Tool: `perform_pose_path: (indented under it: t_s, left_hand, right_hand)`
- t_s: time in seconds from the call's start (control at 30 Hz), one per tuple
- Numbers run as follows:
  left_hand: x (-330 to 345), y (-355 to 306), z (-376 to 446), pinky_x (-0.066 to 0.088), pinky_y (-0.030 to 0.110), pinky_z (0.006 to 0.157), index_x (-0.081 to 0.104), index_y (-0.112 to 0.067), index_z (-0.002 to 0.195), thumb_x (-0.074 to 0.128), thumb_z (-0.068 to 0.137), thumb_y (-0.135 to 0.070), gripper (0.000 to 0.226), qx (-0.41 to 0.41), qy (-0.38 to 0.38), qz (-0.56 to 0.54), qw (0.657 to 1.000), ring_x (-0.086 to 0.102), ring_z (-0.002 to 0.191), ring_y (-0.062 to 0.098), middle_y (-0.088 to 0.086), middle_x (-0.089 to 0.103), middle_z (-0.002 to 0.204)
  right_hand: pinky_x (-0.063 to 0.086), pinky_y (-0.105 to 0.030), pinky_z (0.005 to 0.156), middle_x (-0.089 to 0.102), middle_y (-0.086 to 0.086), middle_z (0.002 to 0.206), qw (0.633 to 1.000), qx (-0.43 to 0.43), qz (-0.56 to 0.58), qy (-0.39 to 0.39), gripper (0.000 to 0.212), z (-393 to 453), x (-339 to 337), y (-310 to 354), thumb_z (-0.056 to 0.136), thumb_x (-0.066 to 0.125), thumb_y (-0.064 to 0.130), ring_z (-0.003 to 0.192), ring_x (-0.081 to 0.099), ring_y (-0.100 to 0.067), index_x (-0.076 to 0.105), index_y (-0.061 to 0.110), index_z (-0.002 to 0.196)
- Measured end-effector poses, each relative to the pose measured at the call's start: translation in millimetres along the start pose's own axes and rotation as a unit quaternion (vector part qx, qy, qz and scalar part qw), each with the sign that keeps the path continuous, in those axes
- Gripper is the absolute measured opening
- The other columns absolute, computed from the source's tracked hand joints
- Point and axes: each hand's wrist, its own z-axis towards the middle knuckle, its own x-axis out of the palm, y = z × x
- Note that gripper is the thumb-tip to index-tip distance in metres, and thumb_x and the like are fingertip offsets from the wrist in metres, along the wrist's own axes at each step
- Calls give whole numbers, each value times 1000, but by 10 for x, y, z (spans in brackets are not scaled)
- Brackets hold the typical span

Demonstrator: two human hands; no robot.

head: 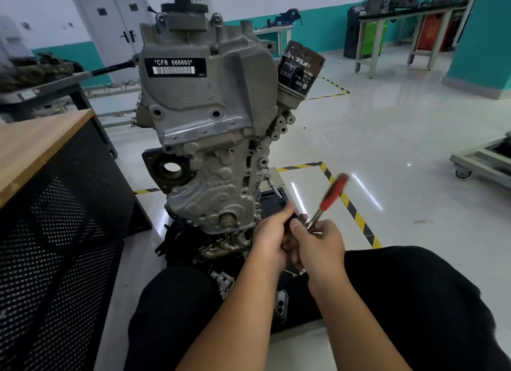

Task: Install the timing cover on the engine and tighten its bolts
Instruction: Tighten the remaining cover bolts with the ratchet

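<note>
Here we hold the red-handled chrome ratchet wrench point(329, 199) close to our body, below the upright grey cast-aluminium engine point(210, 127). Our right hand point(318, 249) has its grip curled round the ratchet's metal neck, and our left hand point(272, 238) is closed on a dark part at the tool's head; we cannot tell exactly what that part is. The ribbed, matt silver timing cover point(218, 193) already sits on the engine face, just above and to the left of both grips, with the bare crankshaft stub point(227, 220) poking out of it.

The risks, as we judge them: the smooth chrome shank could slip in the fingers, a socket seated badly could round a bolt head, and over-torque could strip the soft aluminium threads. Loose small parts lie on the floor point(387, 149) below the grips and could be kicked away.
</note>
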Motion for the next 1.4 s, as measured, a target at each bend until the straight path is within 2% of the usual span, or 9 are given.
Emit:
perform_pose_path:
  t_s: [0.1, 0.27, 0.43, 0.6, 0.67, 0.8, 0.97, 1.17, 1.4]
  left_hand:
    - [-29, -37, 8, 25, 16, 31, 70, -14, 80, 71, 91, -39, 27, -26, 25, -25, 999, 33, 30, 9, 3, 53, 64]
    - [-4, 21, 17, 30, 15, 36, 73, -12, 79, 72, 93, -31, 24, 31, -13, 14, 999, 51, 36, 11, 11, 74, 79]
    - [-26, -11, 33, 24, 16, 33, 70, -10, 84, 72, 92, -36, 27, 19, 8, 14, 1000, 36, 33, 8, 0, 47, 49]
    - [-19, 8, 7, 23, 16, 32, 68, -3, 98, 64, 99, -22, 19, 43, -2, 8, 999, 35, 33, 5, 7, 63, 68]
    - [-18, 6, 10, 22, 17, 32, 65, -10, 87, 67, 97, -29, 22, 39, 6, 2, 999, 31, 33, 5, -2, 50, 51]
    - [-11, -38, 6, 20, 18, 35, 72, -13, 78, 71, 92, -39, 29, 15, 24, 8, 1000, 30, 33, 8, 2, 46, 55]
    - [22, 13, -23, 27, 14, 34, 75, -10, 77, 73, 92, -33, 28, 33, -8, 9, 999, 46, 33, 9, 10, 71, 72]
    - [-29, -32, -1, 20, 18, 32, 72, -15, 61, 67, 96, -30, 38, 10, 23, -15, 1000, 27, 32, 8, -3, 42, 45]
    - [-14, 10, -4, 24, 17, 33, 73, -14, 64, 74, 90, -29, 30, 36, -8, 14, 999, 32, 32, 7, -3, 51, 47]
  right_hand:
    - [32, -23, 36, 57, -13, 59, 955, 153, 243, 78, 27, 11, -19, 82, 102, 63, 33, 37, 41, -14, 66, 6, 97]
    - [49, -30, 55, 71, -6, 83, 987, -60, -139, -47, 21, 48, -52, -35, 90, 76, 28, 67, 66, -19, 57, 22, 87]
    - [32, -21, 35, 59, -12, 56, 956, 154, 243, 54, 27, 6, -60, 137, 102, 62, 32, 33, 42, -14, 60, 7, 92]
    - [43, -26, 53, 67, 0, 78, 979, -81, -177, -55, 18, 30, -118, 57, 91, 76, 29, 67, 64, -16, 60, 21, 86]
    - [48, -28, 56, 68, 0, 77, 983, -107, -142, -54, 20, 32, -81, 38, 89, 77, 31, 65, 65, -17, 62, 19, 89]
    - [36, -25, 39, 66, -15, 63, 980, 101, 160, 54, 32, 19, -87, 138, 99, 67, 33, 38, 46, -18, 63, 3, 88]
    - [43, -27, 53, 66, 2, 74, 964, -110, -241, -35, 21, 63, -130, 33, 87, 79, 29, 65, 63, -15, 60, 21, 82]
    - [35, -25, 37, 65, -17, 59, 991, 92, 98, 27, 39, 16, -106, 141, 100, 63, 39, 33, 44, -18, 64, 2, 87]
    - [42, -21, 47, 65, 3, 63, 974, -101, -195, -54, 28, 17, -108, 86, 89, 76, 36, 52, 58, -9, 64, 18, 71]
